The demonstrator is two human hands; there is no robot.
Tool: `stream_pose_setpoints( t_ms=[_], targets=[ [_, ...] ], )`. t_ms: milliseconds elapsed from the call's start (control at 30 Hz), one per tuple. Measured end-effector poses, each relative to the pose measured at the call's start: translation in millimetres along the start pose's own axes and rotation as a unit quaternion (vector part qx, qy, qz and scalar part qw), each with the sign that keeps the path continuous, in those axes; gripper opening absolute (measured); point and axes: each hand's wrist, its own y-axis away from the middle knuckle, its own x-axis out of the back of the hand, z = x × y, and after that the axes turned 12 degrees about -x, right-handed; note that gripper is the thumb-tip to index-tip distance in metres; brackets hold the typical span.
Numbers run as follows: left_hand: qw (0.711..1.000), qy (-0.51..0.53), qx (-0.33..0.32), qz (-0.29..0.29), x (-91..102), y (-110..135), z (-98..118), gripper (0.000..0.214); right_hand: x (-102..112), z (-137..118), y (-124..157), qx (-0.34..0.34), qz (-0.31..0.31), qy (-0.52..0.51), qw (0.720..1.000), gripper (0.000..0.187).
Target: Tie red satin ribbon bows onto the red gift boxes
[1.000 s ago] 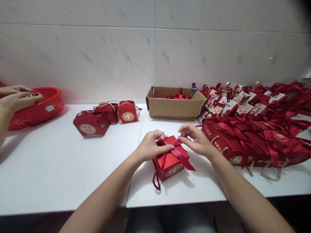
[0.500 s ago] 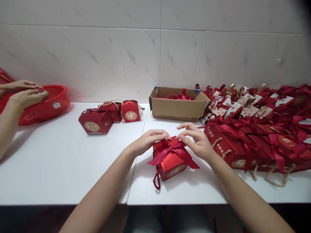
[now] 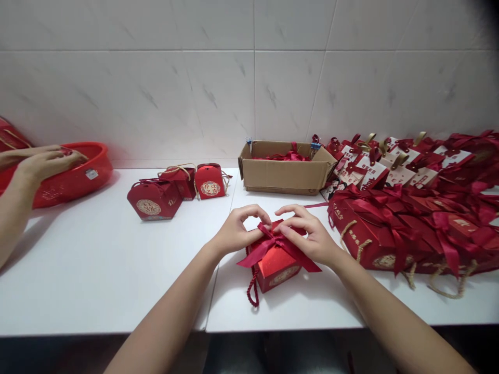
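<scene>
A small red gift box sits on the white table in front of me, with a gold round print on its side. A dark red ribbon bow lies across its top, tails spread left and right. My left hand pinches the bow's left loop between thumb and forefinger. From the other side, my right hand has thumb and fingers closed on the bow near its knot, partly hiding the right loop. A twisted red cord handle hangs from the box's left side onto the table.
Behind stands a cardboard box holding ribbons. Finished-looking red gift boxes with bows crowd the right side. Several plain red boxes stand left of centre. Far left, another person's hands work over a red plastic basket.
My left fingers have closed into a pinch on the bow's loop and lifted it slightly. The right fingers have drawn in onto the bow. The box stays put.
</scene>
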Motion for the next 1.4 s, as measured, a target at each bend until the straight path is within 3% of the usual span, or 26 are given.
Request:
stream_pose_setpoints(
  t_ms=[100,267,433,667,900,1233,1400],
  targets=[
    [0.999,-0.032,-0.026,0.005,-1.9,1,0,0.007,0,2,0,0.008,0.01,-0.006,1.0,0.017],
    [0.995,-0.063,-0.038,0.064,-4.0,3,0,0.011,0,1,-1,0.012,0.014,-0.02,1.0,0.019],
    [0.996,-0.051,-0.069,0.026,-4.4,3,2,0.019,1,-1,-1,0.001,-0.002,-0.027,1.0,0.014],
    [0.997,-0.067,-0.043,-0.004,-5.9,2,1,0.014,3,-2,1,-0.024,-0.057,-0.027,0.998,0.01],
    [0.99,-0.107,-0.03,0.089,-9.8,5,3,0.017,5,-7,0,-0.043,-0.084,-0.016,0.995,0.009],
    [0.966,-0.191,-0.164,0.061,-5.3,5,-4,0.028,4,-6,2,-0.05,-0.077,-0.018,0.996,0.014],
    [0.975,-0.134,-0.171,-0.034,2.6,5,0,0.039,4,-5,1,-0.048,-0.077,-0.017,0.996,0.015]
  ],
)
